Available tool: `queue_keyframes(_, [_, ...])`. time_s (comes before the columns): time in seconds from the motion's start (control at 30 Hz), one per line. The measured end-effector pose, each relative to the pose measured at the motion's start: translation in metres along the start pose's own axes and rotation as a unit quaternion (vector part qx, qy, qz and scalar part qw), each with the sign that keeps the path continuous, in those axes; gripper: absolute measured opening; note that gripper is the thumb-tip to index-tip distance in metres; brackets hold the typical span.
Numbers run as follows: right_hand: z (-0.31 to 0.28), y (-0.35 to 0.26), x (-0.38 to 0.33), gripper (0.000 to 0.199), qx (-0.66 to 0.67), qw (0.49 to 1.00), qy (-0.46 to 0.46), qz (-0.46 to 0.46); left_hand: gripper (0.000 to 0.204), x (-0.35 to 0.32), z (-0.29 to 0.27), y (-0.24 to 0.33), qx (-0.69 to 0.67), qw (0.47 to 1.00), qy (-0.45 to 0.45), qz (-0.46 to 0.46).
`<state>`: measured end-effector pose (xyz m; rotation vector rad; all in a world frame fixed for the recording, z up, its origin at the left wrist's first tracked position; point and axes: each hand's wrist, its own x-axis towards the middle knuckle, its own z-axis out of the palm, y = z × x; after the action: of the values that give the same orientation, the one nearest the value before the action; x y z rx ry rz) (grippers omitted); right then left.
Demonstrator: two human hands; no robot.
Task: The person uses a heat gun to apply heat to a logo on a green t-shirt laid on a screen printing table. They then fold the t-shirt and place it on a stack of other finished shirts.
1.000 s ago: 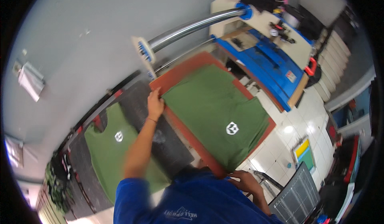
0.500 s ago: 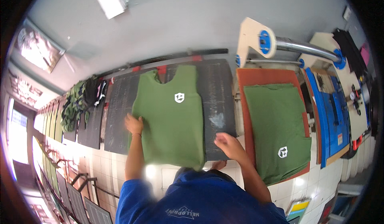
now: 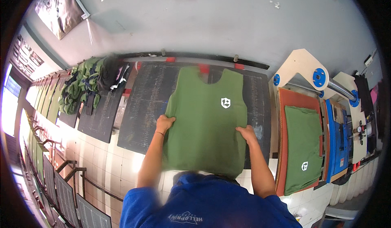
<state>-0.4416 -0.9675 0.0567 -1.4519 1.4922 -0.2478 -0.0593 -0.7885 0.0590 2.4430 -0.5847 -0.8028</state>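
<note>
A green sleeveless shirt (image 3: 203,134) with a white shield emblem on the chest lies over a dark grey board (image 3: 140,106), neck at the far end. Its near hem hangs past the board's front edge, by my body. My left hand (image 3: 165,124) is closed on the shirt's left edge, thumb on top and fingers hidden beneath the cloth. At the opposite edge, my right hand (image 3: 247,133) pinches the fabric the same way.
On the right, another green shirt piece (image 3: 303,142) lies on a reddish-brown pad (image 3: 282,146), beside a machine with a metal roller (image 3: 342,90). Bundled green and black garments (image 3: 87,79) cover a smaller board (image 3: 97,120) at the left. Dark boards stand lower left.
My right hand has moved from off the shirt onto its right edge and taken hold. My left hand has closed on the left edge. The view has turned left.
</note>
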Motion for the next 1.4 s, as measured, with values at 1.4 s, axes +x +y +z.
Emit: queue_keyframes(1.4, [-0.084,-0.169,-0.094,0.055,0.302,0.891,0.14,-0.308,0.058,-0.064,-0.201,0.126,-0.387,0.862,-0.025,0.327])
